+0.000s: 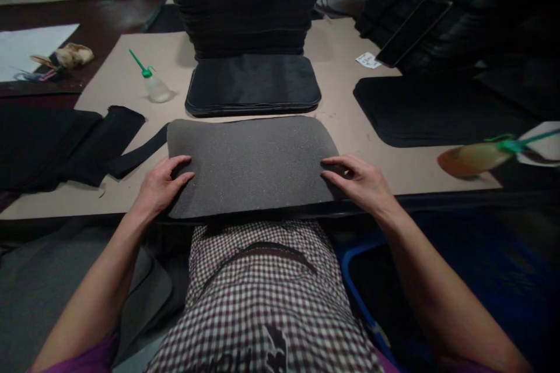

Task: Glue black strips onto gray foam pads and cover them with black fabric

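Note:
A dark grey sheet with rounded corners and a speckled surface [254, 169] spans the space between my hands at the table's near edge. My left hand [160, 183] grips its left side, with thumb and forefinger on the upper face. At the opposite side my right hand [361, 180] holds the sheet the same way. The other fingers of both hands are mostly hidden. Just beyond the sheet lies a low stack of black rounded pieces [254, 84]. Black fabric pieces [114, 140] lie to the left, a narrow strip reaching the sheet's edge.
A tall black stack [247, 11] stands behind. A clear bottle with a green spout [156, 87] is at left, and a bottle of amber liquid [475, 160] at right. More black pieces [420, 108] lie right. A blue crate [347, 268] sits below the table.

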`<state>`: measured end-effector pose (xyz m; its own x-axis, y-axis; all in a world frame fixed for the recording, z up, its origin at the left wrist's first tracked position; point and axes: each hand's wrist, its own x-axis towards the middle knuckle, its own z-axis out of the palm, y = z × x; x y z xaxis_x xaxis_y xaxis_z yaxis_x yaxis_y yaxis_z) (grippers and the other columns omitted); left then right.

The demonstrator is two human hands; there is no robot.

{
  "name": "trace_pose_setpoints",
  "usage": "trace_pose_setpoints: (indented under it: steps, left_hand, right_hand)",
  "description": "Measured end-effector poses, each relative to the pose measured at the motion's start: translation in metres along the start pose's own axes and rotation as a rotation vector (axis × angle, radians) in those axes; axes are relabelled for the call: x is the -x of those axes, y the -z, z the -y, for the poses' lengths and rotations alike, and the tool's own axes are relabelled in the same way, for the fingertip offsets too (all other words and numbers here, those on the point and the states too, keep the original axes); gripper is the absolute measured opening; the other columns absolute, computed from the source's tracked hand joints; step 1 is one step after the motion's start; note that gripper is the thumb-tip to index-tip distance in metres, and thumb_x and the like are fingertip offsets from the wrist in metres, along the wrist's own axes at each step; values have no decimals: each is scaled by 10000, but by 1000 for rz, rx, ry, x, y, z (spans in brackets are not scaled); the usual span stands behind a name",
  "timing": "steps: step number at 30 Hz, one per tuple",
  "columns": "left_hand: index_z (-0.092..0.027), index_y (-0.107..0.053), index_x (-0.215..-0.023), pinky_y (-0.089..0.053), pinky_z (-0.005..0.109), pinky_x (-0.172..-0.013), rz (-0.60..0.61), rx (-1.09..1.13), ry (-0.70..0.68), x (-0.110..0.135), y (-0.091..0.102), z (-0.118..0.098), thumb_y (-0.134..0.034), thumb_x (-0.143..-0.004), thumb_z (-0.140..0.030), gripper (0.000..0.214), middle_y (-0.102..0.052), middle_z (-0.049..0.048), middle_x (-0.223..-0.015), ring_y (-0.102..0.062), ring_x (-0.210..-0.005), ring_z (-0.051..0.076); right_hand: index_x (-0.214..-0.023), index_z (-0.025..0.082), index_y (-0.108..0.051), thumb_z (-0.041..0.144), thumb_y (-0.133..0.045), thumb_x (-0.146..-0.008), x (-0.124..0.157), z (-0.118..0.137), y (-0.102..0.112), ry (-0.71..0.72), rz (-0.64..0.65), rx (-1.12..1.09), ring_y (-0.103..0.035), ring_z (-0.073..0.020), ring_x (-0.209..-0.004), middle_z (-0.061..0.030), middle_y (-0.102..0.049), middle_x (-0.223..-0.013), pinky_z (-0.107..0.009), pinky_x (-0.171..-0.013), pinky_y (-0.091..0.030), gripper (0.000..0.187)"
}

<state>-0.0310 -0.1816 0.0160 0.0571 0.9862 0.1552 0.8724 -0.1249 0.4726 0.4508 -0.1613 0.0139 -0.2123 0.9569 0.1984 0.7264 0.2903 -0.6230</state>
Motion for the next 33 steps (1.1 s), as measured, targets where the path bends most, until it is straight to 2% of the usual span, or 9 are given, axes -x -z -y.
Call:
trace_pose_setpoints:
  steps: [3,6,8,10,12,16,24,27,33]
  left_hand:
    - [-226,-623,-1337,-489,429,-1061,-16,-13,-35,1,0,-4,-633,-912,-446,478,-667,96,-1317,-633,-1191,272]
    - [-228,-571,-1389,-485,438,-1072,-14,-21,-40,2,0,-7,-627,-926,-409,500,-650,99,-1349,-617,-1223,265]
    - [-230,-557,-1400,-473,442,-1092,-16,10,-40,2,1,-8,-645,-922,-378,508,-645,100,-1362,-608,-1244,256]
    - [-222,-580,-1373,-458,440,-1114,-21,96,-28,1,2,-7,-683,-899,-356,503,-649,99,-1364,-605,-1257,248]
    - [-209,-620,-1323,-454,433,-1123,-23,216,17,-2,6,-4,-722,-869,-343,484,-664,96,-1350,-615,-1249,242]
    - [-187,-658,-1268,-460,416,-1117,-32,387,113,-5,14,2,-764,-834,-296,460,-689,91,-1317,-637,-1221,232]
    - [-191,-634,-1294,-481,428,-1064,-93,196,-42,3,-1,15,-745,-865,-207,444,-684,117,-1300,-636,-1202,240]
    - [-179,-634,-1285,-489,425,-1042,-102,180,-46,5,-2,15,-748,-865,-202,435,-695,115,-1270,-644,-1177,240]
    - [-174,-647,-1252,-489,412,-1031,-123,241,-35,3,0,14,-769,-849,-209,422,-699,96,-1252,-647,-1149,220]
  right_hand:
    - [-1155,263,-693,436,-634,-923,2,-1,-1,51,-11,139,-645,-310,-1049,-110,-659,-1236,-460,-838,-553,296]
    - [-1245,208,-642,434,-643,-910,1,4,-1,169,-108,340,-486,-426,-1322,-191,-444,-1511,-596,-1048,-445,404]
    - [-1330,208,-592,380,-610,-936,-1,9,-4,260,-146,389,-430,-439,-1377,-202,-369,-1572,-613,-1106,-387,430]
    - [-1376,257,-555,314,-554,-972,-3,13,-10,357,-91,331,-502,-388,-1326,-171,-457,-1520,-562,-1099,-424,408]
    - [-1381,314,-540,292,-519,-992,-6,12,-20,443,38,254,-597,-337,-1201,-126,-581,-1393,-507,-1026,-506,390]
    - [-1326,361,-577,342,-503,-991,-10,4,-36,479,169,275,-643,-344,-1061,-97,-652,-1262,-526,-900,-568,343]
    - [-1307,420,-602,399,-514,-965,-16,-3,-35,473,209,256,-661,-363,-1058,-86,-669,-1243,-571,-885,-568,354]
    - [-1274,401,-631,421,-511,-967,-17,-5,-35,465,220,257,-666,-347,-1057,-89,-673,-1237,-550,-898,-569,330]
    - [-1237,214,-666,538,-384,-1023,-17,-4,-34,438,262,285,-637,-313,-1100,-131,-661,-1258,-513,-956,-533,480]
